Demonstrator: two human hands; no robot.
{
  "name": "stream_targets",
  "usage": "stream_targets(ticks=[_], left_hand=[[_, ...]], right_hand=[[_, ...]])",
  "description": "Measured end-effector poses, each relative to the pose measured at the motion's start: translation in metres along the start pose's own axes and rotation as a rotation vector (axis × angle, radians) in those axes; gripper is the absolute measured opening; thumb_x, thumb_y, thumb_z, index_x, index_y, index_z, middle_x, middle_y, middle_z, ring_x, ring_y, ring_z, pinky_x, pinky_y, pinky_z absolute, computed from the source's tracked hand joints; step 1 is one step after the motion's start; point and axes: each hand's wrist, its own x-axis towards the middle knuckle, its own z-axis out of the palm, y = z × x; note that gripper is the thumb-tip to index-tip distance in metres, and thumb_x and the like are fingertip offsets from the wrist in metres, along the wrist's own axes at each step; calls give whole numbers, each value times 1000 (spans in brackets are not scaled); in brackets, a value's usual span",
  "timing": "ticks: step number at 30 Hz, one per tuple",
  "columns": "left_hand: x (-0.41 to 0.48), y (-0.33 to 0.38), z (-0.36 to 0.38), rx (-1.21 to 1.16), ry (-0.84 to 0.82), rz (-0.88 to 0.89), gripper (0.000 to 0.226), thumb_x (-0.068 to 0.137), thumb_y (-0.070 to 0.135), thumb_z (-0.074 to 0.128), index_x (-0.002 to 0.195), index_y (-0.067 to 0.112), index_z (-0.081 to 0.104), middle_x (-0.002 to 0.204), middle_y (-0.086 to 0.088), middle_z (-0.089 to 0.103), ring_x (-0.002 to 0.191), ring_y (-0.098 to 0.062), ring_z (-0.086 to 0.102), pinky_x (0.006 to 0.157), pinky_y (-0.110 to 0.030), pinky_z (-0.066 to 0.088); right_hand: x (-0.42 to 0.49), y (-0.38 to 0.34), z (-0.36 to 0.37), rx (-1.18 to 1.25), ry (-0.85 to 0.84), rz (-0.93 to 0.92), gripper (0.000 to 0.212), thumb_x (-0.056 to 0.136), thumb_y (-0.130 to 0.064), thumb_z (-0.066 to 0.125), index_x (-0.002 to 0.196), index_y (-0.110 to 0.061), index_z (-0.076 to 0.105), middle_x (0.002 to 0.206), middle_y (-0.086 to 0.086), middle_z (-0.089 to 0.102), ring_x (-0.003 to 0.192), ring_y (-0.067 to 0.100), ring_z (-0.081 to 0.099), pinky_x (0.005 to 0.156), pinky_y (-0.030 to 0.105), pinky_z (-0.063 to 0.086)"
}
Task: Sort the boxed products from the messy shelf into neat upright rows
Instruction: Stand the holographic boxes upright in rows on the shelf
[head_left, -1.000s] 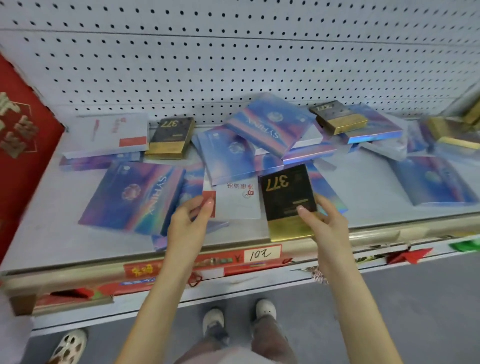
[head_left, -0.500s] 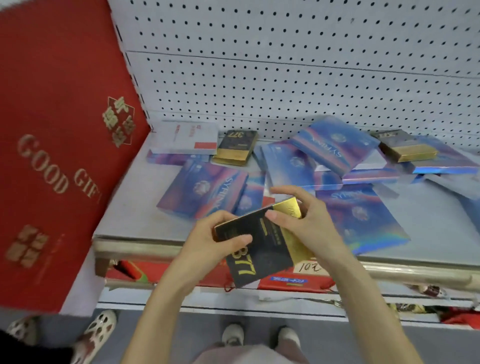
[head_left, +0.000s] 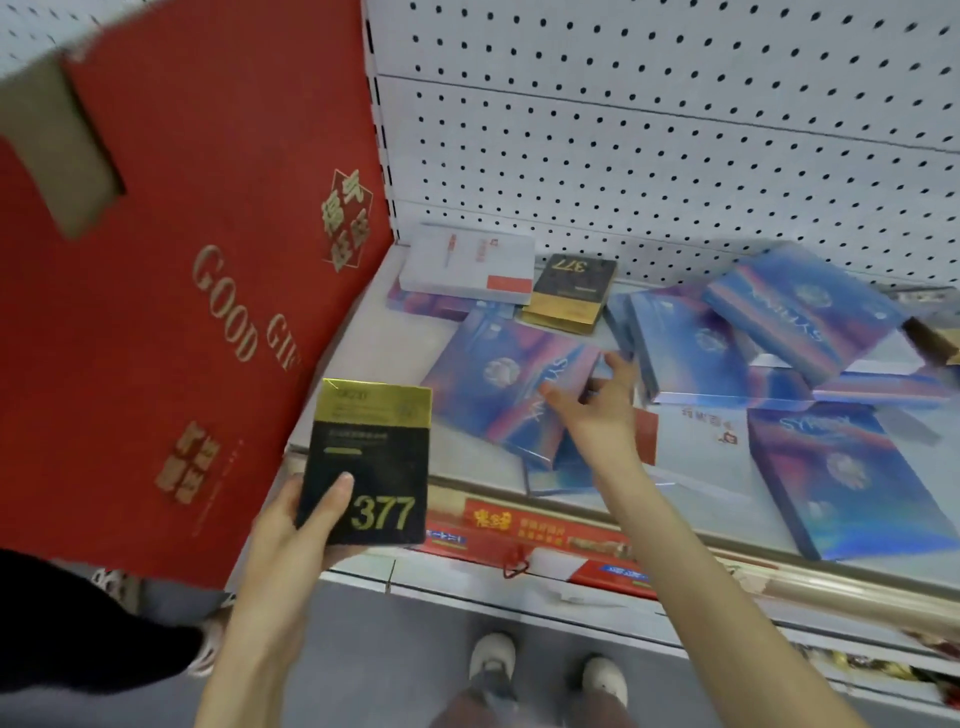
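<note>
The black-and-gold box (head_left: 371, 457), marked 377 under a gold top band, is held upright in the air before the shelf's left front corner. The left hand (head_left: 288, 525) has its grip closed on the box's lower left corner, thumb across the face. Half a second ago both hands held it tilted. The right hand (head_left: 597, 410) has since let go and, grip spread, reaches over an iridescent blue box (head_left: 498, 379) lying flat on the grey shelf (head_left: 358, 353). White pegboard (head_left: 675, 156) backs the shelf, and a red gift box (head_left: 182, 312) fills the left.

Glossy card is gleaming on the black-and-gold box (head_left: 374, 447) in the left hand (head_left: 291, 530), iridescent boxes (head_left: 498, 384) shimmering just beyond.
</note>
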Motion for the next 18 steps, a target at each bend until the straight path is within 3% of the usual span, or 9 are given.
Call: stream_targets(ticks=[2,5,8,10,12,14,16,18], left_hand=[[3,0,-3,-12,105,57,28,86,31,63,110,17,65,98,-8,74,85,-20,73,61,-26,58],[5,1,-1,7,223,111,18,96,31,52,95,18,66,94,-11,72,78,-18,71,55,-22,56],[5,1,2,39,270,164,25,97,41,51,92,21,65,93,-8,71,89,-27,69,71,-36,60],[6,3,8,68,275,190,31,86,56,51,90,28,65,90,-1,72,90,-24,69,83,-45,56],[5,6,21,104,245,217,36,77,66,48,87,36,65,90,2,71,89,-21,69,85,-46,55],[1,8,42,146,146,230,39,75,70,44,85,38,65,93,-4,70,90,-25,68,84,-48,54],[-7,5,70,188,-5,273,53,78,71,40,91,26,64,96,-18,66,91,-31,64,84,-49,49],[-24,2,105,203,-126,279,65,83,73,38,104,17,64,105,-16,66,102,-24,63,93,-43,46]], right_hand=[[1,-4,11,68,76,97,82,78,-16,80,142,-19,30,107,-5,53,93,13,55,85,26,47],[-4,-11,9,339,69,185,60,83,-11,75,133,-17,42,103,3,64,83,12,63,76,29,54],[-15,-11,-17,415,140,107,41,86,-3,69,123,-9,53,97,13,69,81,19,64,78,38,55],[-25,-9,-49,419,174,-12,30,88,-1,65,115,-13,60,83,1,72,73,12,64,69,28,56],[-35,-7,-89,463,157,-76,26,89,-3,64,108,-19,64,76,-8,74,69,5,66,63,19,54],[-45,-4,-132,539,54,-76,23,86,-7,64,105,-19,67,84,-6,76,74,6,70,65,19,55],[-55,2,-169,546,-75,-21,27,79,-11,66,105,-17,71,93,1,77,78,11,72,65,22,56],[-65,12,-201,472,-164,37,31,75,-13,68,105,-16,74,97,8,76,79,17,72,67,26,58]])
